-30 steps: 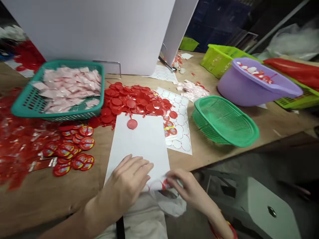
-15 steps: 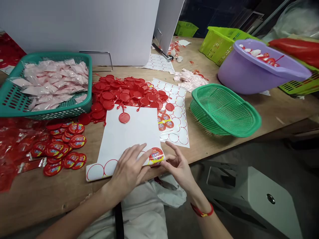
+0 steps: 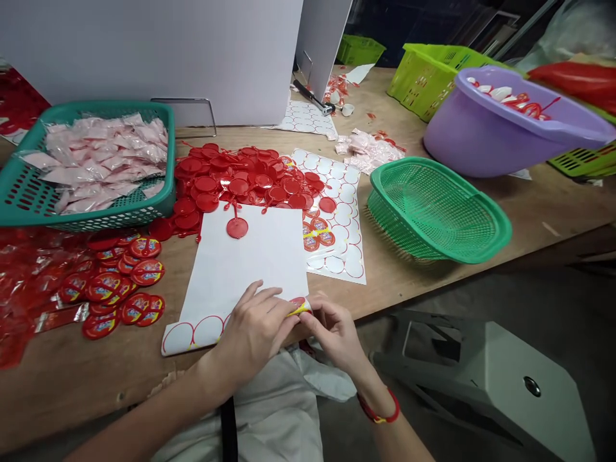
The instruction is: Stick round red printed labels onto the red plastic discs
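A white sticker sheet (image 3: 250, 256) lies at the table's front edge, its near strip folded over to show red circle outlines. My left hand (image 3: 255, 321) is closed over this fold, thumb below the fingers. At the fold's right end, a red and yellow printed round sticker (image 3: 299, 305) shows partly between my hands. My right hand (image 3: 334, 330) pinches the sheet's right corner beside that sticker; its fingertips are partly hidden. One red round lid with a small stem (image 3: 237, 228) rests on the sheet, in front of a heap of similar red pieces (image 3: 240, 183).
Left stands a teal basket (image 3: 168, 192) of pink-white packets, with printed red discs (image 3: 147, 271) before it. Another sticker sheet (image 3: 353, 244) lies right of the heap. Further right are a green basket (image 3: 433, 212), a purple tub (image 3: 476, 141) and, below the table, a grey stool (image 3: 529, 385).
My right hand has closed from spread fingers into a pinch at the sheet's corner. The fold there has curled up, and less of the printed sticker shows.
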Motion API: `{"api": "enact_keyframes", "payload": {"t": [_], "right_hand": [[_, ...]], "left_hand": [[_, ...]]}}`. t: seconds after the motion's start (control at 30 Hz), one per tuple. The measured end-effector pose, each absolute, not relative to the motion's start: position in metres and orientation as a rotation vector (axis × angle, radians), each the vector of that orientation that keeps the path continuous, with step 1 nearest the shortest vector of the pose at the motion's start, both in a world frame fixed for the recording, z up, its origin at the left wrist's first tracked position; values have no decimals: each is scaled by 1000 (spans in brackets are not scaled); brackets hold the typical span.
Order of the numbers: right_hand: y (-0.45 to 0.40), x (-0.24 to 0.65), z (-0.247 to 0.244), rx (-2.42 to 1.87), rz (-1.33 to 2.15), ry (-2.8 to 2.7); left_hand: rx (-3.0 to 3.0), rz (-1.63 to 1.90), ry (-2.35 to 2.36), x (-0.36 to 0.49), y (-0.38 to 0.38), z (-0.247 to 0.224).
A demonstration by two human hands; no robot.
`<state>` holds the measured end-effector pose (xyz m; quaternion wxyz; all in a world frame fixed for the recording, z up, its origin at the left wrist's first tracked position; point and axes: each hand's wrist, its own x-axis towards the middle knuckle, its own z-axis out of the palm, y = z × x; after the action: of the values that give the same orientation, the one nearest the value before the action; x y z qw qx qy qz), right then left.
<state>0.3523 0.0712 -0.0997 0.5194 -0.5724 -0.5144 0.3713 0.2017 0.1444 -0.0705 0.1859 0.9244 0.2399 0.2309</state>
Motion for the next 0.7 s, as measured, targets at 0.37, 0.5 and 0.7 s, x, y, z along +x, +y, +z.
{"api": "enact_keyframes", "payload": {"t": [0.37,0.5,0.7], "right_hand": [[73,353,-99,-1261,938,-1189],[73,350,-99,-1274,922,-1162],[74,352,-97,-1265,927,-1227]], "left_hand": [[2259,394,661,205,155,-55],[2130,368,679,205,157,-53],[2175,355,699,202,158,-54]]}}
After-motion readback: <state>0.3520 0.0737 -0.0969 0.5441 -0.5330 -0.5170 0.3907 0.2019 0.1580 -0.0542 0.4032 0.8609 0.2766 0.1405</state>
